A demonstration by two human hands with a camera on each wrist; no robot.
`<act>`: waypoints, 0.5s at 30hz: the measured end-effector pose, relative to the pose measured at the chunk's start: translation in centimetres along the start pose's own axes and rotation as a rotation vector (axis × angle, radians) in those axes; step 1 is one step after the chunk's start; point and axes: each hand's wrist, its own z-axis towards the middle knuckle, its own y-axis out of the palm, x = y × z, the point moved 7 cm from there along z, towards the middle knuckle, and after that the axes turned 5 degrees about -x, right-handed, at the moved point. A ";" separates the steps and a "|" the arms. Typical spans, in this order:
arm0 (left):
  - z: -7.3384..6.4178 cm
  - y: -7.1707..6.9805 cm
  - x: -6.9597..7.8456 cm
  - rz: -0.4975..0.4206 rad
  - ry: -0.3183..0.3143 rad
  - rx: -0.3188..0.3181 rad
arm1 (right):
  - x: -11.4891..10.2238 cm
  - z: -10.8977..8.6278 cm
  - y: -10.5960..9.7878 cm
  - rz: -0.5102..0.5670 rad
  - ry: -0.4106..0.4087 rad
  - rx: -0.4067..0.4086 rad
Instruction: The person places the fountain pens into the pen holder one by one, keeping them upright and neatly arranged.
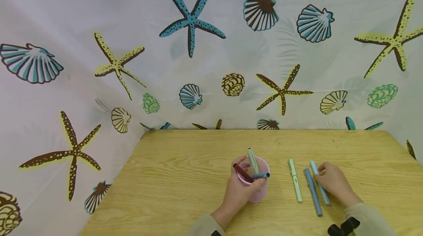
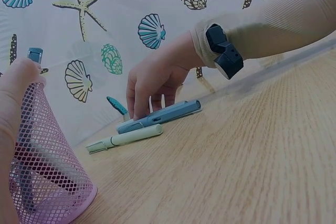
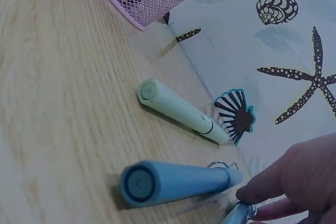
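Note:
My left hand (image 1: 237, 191) grips a pink mesh pen cup (image 1: 261, 194), its thumb near the rim. Inside the cup stand a dark red pen (image 1: 242, 172), a pale green pen (image 1: 252, 159) and a blue pen (image 1: 261, 175), all leaning. On the table to the right, my right hand (image 1: 335, 182) pinches a light blue pen (image 1: 324, 193) near its clip; the right wrist view shows thumb and finger at that pen (image 3: 239, 214). Just left of it lies a darker blue pen (image 1: 313, 192), then a light green pen (image 1: 295, 181).
The wooden table (image 1: 158, 184) extends to both sides of the cup. A white curtain (image 1: 211, 60) printed with starfish and shells hangs behind the table and along its left side. Dark wrist devices (image 1: 343, 226) sit on the sleeves.

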 end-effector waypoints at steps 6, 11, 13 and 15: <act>0.0 0.0 -0.1 0.009 -0.009 0.000 | -0.6 0.2 0.1 -0.041 -0.004 -0.051; 0.5 0.0 -1.7 0.013 -0.003 0.006 | -0.8 0.1 0.0 -0.024 0.007 -0.057; 0.7 0.0 -2.6 0.017 -0.009 0.009 | -0.7 0.1 0.0 -0.011 0.017 -0.055; 0.8 -0.1 -3.3 0.019 -0.014 0.012 | -0.5 0.1 0.1 0.001 0.021 -0.050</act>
